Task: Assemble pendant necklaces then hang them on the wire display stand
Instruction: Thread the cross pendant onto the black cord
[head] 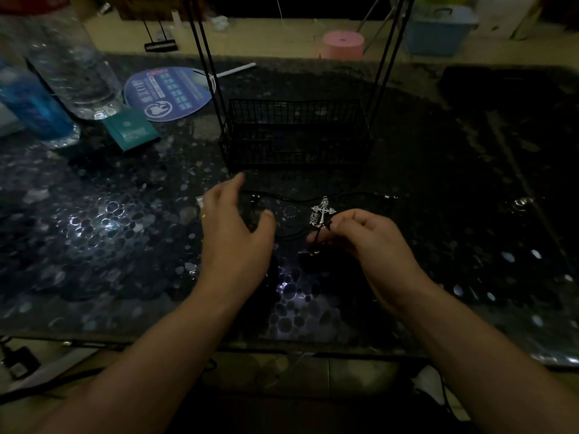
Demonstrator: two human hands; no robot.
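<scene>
A silver cross pendant (322, 212) stands up from my right hand (366, 236), which pinches it at its lower end together with a dark cord. A black cord (300, 199) lies across the dark pebble-pattern table just beyond both hands. My left hand (235, 227) hovers over the cord's left part with fingers spread and relaxed, holding nothing. The black wire display stand (294, 136), a basket base with tall uprights, stands right behind the hands.
At the far left stand a clear water bottle (72, 67) and a blue bottle (31, 101), with a teal box (131, 128) and a round printed fan (170, 92) beside them. A pink stool (343, 45) and a blue bin (438, 29) sit beyond the table.
</scene>
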